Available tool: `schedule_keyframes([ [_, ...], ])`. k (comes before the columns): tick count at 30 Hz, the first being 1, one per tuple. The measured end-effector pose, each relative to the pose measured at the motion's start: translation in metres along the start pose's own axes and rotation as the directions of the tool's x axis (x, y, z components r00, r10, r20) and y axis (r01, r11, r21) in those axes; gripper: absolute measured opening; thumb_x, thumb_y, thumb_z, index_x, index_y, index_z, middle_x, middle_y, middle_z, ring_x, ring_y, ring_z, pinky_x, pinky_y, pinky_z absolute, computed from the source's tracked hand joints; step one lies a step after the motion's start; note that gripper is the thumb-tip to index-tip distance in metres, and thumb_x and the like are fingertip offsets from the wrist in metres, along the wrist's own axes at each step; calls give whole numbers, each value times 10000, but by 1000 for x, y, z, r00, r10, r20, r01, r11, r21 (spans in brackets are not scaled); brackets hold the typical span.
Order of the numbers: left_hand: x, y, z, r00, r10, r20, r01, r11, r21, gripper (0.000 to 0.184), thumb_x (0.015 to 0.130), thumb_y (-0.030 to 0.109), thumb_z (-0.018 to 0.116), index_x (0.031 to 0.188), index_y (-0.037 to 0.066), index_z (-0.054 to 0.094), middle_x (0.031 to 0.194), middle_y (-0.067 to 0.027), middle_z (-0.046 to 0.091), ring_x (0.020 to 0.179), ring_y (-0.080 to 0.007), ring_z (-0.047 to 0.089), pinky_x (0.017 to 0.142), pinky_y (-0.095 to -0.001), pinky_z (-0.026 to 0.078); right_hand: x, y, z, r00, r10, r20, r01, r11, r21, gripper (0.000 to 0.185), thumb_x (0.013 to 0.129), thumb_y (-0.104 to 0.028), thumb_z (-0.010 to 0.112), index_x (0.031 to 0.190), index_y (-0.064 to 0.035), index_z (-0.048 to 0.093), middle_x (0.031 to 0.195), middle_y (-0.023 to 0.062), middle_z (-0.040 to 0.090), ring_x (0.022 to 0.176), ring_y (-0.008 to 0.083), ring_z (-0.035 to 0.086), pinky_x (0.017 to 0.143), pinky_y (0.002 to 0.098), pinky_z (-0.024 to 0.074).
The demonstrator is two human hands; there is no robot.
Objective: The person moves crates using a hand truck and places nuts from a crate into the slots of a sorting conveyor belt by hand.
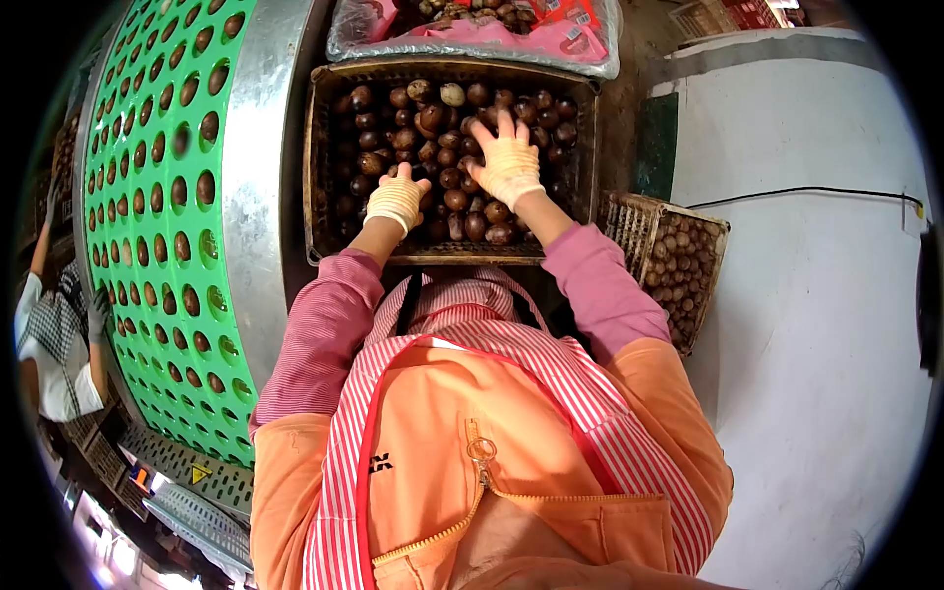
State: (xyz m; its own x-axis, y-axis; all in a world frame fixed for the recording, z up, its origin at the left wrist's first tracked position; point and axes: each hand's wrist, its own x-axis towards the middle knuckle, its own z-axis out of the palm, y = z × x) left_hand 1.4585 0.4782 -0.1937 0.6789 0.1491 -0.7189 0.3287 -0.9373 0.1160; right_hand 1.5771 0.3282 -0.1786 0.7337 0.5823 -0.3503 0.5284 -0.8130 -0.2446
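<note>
A dark, worn crate (313,172) stands in front of me, filled with glossy brown, rounded pieces (455,200) that look like nuts or small fruits; I cannot tell the kind. A few are paler. Tan wrapping covers my palms and wrists. My left hand (397,197) is low on the left side of the pile, its fingers bent downward and apart, the tips partly hidden. Farther forward and to the right, my right hand (506,165) rests on the pieces with its fingers spread. Neither hand shows a piece gripped in it.
Left of the crate, a metal edge (258,197) borders a green conveyor (162,221) with brown pieces in its pockets. A plastic-lined container (472,64) adjoins the crate's far side. A second filled crate (723,261) stands right, by a white wall (806,295). Another person (64,344) is beyond the conveyor.
</note>
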Motion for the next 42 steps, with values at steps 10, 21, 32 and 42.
schedule_keyframes([
  [10, -28, -30, 28, 947, -54, -317, -117, 860, -497, 609, 648, 339, 757, 1225, 188, 636, 1205, -251, 479, 1043, -422, 572, 946, -421, 479, 4, -9, 51, 994, -78, -78, 78, 997, -14, 527, 756, -246, 730, 1251, -265, 550, 1441, 177, 311, 1154, 429, 468, 869, 493, 518],
  [21, -132, -62, 19, 746, -206, -633, -626, 106, -773, 550, 721, 241, 816, 1201, 40, 637, 1092, -113, 599, 1030, -217, 585, 923, -341, 475, 15, -30, 44, 995, 100, 15, -98, 992, -78, 633, 766, -285, 754, 1340, -221, 496, 1359, 267, 345, 1075, 462, 586, 917, 481, 496],
  [32, -387, -200, 211, 481, -827, -292, -829, -320, -459, 551, 806, 272, 691, 1271, 25, 530, 1026, -27, 651, 674, -82, 521, 586, -225, 437, 56, -27, 52, 991, 76, 111, -25, 914, -404, 657, 755, -89, 744, 1347, -209, 486, 1443, 214, 286, 1131, 427, 572, 906, 459, 514],
  [42, -469, -301, 400, -192, -978, 80, -87, -64, -994, 570, 724, 274, 795, 1245, 121, 623, 1281, -160, 513, 1129, -308, 558, 964, -396, 476, 12, -54, 29, 965, 28, 261, -261, 215, 941, 587, 860, -342, 734, 1375, -195, 491, 1253, 39, 584, 1087, 201, 576, 794, 307, 518],
])
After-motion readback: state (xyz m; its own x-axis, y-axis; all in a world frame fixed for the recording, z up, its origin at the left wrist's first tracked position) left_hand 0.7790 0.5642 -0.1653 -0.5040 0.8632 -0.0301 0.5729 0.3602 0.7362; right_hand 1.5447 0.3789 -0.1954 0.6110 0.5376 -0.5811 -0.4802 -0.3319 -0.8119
